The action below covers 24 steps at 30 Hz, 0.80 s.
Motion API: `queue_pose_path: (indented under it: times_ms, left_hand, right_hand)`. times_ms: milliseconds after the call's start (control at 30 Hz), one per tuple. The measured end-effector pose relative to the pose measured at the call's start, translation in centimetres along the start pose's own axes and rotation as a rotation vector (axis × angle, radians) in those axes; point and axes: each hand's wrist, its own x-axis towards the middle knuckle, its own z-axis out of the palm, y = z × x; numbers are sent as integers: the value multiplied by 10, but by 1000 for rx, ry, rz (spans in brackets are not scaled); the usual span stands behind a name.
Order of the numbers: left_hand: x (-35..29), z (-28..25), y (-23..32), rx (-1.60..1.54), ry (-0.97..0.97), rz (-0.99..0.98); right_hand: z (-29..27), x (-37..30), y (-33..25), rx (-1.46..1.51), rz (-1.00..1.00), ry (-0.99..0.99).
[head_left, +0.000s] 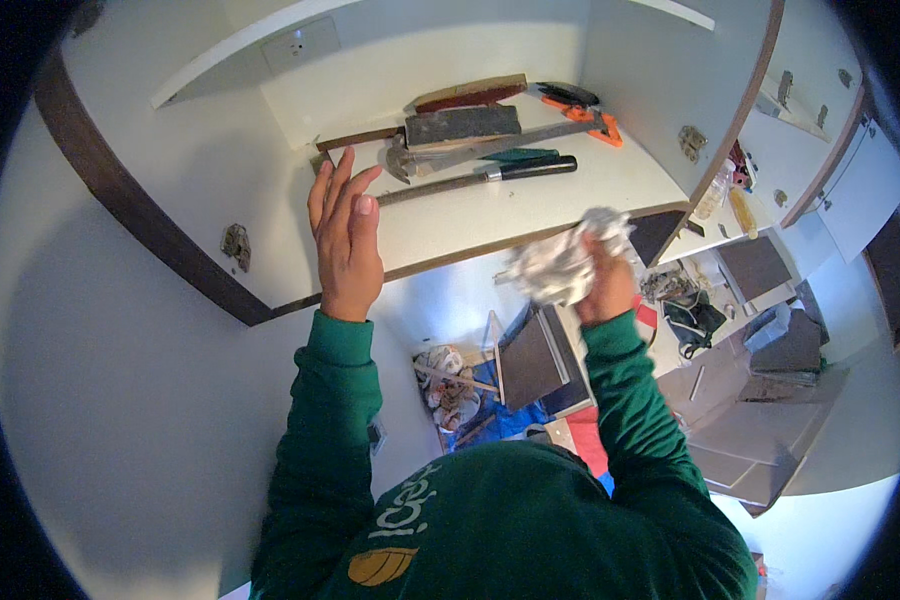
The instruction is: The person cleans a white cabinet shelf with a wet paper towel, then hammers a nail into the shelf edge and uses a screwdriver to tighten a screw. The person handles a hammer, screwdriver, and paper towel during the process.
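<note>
My left hand [348, 255] is open, fingers stretched up over the left part of the white cabinet shelf [440, 230]. Its thumb is nearest the tip of a long, narrow metal tool with a black handle [540, 167]. My right hand [612, 285] grips a crumpled whitish rag [558, 266], blurred by motion, in front of the shelf's front edge. Behind the black-handled tool lie a hammer head [400, 160], a handsaw with an orange handle [607, 130], a dark rectangular block [462, 125] and a reddish-brown wooden piece [472, 93]. A black object [568, 94] is beside the saw handle.
The cabinet's side panels carry metal hinges [692, 142] [236, 247]. Below stand dark boards [532, 365] and a heap of crumpled cloths [448, 390] near a blue sheet [500, 425]. At the right, a cluttered surface holds a clear bottle [713, 192] and a black item [692, 322].
</note>
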Motion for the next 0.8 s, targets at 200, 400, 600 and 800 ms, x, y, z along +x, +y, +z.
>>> queue_pose_path:
  times_ms: [200, 400, 600, 800]
  left_hand:
    - [3, 0, 6, 66, 10, 44]
    - [1, 4, 2, 71, -1, 23]
    - [2, 7, 9, 103, -28, -10]
    - [4, 16, 15, 49, -28, -19]
  right_hand:
    - [2, -7, -11, -580, -115, 130]
    - [88, -61, 48, -205, 4, -25]
    - [26, -4, 13, -16, -109, 183]
    - [-64, 69, -17, -323, -376, 523]
